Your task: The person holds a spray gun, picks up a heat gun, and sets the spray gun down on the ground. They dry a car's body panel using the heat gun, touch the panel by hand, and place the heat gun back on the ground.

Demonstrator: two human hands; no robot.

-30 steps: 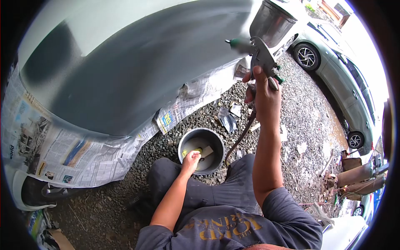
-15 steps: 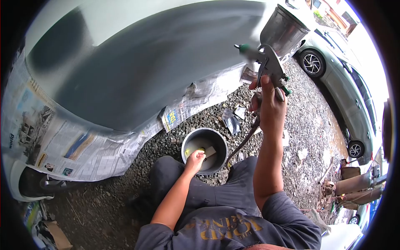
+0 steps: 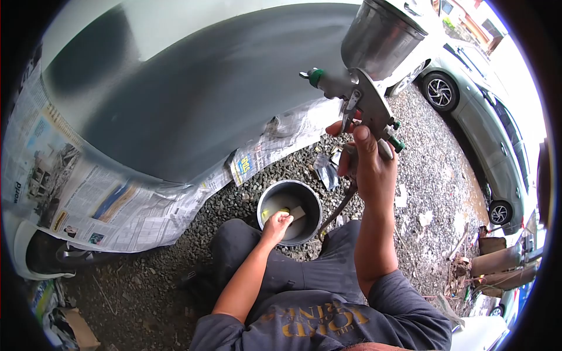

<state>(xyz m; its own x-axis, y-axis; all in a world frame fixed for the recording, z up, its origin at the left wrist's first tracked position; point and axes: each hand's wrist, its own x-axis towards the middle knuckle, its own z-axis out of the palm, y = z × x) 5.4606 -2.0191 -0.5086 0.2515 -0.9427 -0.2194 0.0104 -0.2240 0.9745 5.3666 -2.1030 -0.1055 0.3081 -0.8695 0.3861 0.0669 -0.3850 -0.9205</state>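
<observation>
My right hand [image 3: 372, 161] is wrapped round the grip of a metal spray gun [image 3: 369, 102] with green fittings and a large metal cup [image 3: 380, 44] on top. The nozzle points left, in front of a car panel [image 3: 193, 88] coated dark grey. A hose hangs down from the grip. My left hand [image 3: 277, 226] is closed over a black bucket [image 3: 314, 202], with something yellow-green at its fingers that I cannot make out. Inside the bucket are cloudy liquid and a pale block [image 3: 297, 213].
Newspaper sheets [image 3: 140, 216] line the panel's lower edge. Gravel [image 3: 246, 202] and scraps lie around the bucket. A silver-green car [image 3: 486, 128] stands at the right, above some rusty cylinders [image 3: 497, 261]. A cardboard piece [image 3: 81, 330] lies at the lower left.
My right hand has lowered slightly, and the spray gun has swung left and appears larger. The left hand remains at the bucket; the view has shifted a little.
</observation>
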